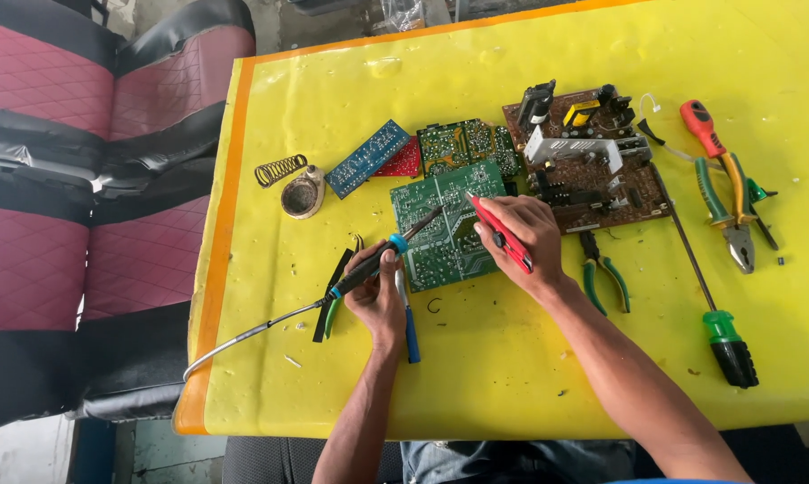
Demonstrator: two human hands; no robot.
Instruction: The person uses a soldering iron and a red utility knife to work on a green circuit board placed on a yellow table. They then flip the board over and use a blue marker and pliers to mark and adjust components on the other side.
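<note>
The left hand was closed around the handle of a soldering iron, its tip resting on the green circuit board lying flat on the yellow table. The iron's grey cord ran off to the left edge of the table. The right hand was clamped on a red tool, held slantwise, its pointed end touching the same board near the upper middle; what kind of tool it was could not be told. The board sat roughly at table centre, between both hands, the right hand resting on its right edge.

Under the left hand lay a blue-handled tool and a green-handled tool, partly hidden. Just behind the green board were another green board, a small red board and a blue board, all close together. Left of those stood a round solder-iron stand with a coil spring beside it. To the right of the green board lay a large brown board with bulky parts on top. Small green-handled pliers lay just right of the right wrist. A long screwdriver with a green and black handle stretched down the right side of the table. Further right were bigger pliers with green and yellow handles and a red-handled screwdriver, near each other. Left of the table stood red and black seats
</note>
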